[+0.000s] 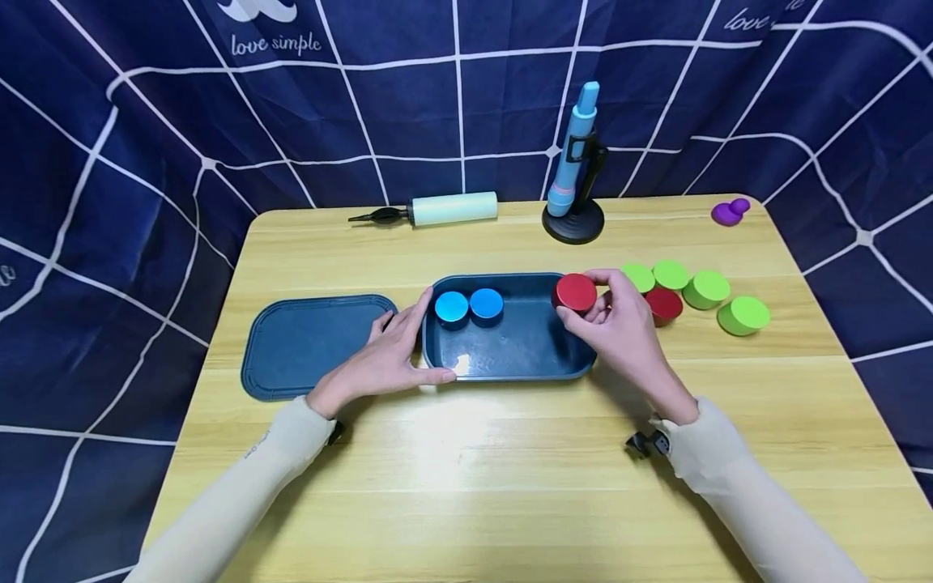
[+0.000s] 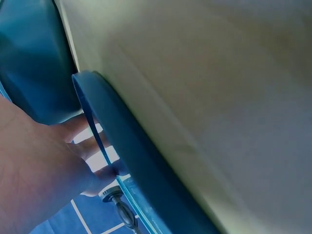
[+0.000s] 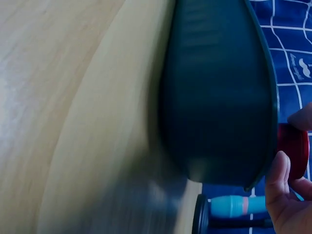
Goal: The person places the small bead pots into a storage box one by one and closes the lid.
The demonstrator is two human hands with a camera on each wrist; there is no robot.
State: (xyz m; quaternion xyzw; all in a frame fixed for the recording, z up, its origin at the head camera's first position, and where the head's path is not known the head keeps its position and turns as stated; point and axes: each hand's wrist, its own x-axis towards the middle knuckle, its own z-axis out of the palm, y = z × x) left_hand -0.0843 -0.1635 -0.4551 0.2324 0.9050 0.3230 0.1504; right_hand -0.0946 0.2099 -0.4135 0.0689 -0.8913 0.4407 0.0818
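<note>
A dark blue open box (image 1: 521, 348) holds two blue round pieces, one light blue (image 1: 452, 309) and one deeper blue (image 1: 487, 307), side by side at its left end. My left hand (image 1: 386, 356) spans that end, thumb laid on the near rim and fingers extended along the side. In the left wrist view the fingers partly hide behind the rim of the flat blue lid (image 2: 126, 141). Above the box's right end, my right hand (image 1: 619, 320) pinches a red round piece (image 1: 576, 293) between thumb and fingers. The right wrist view shows this red piece (image 3: 293, 151) beside the rim.
Several green round pieces (image 1: 743, 316) and another red one (image 1: 664, 306) lie right of the box. The lid (image 1: 313, 348) lies left. Behind are a hand pump (image 1: 452, 209), a light blue cylinder on a black stand (image 1: 572, 162) and a purple knobbed object (image 1: 730, 212).
</note>
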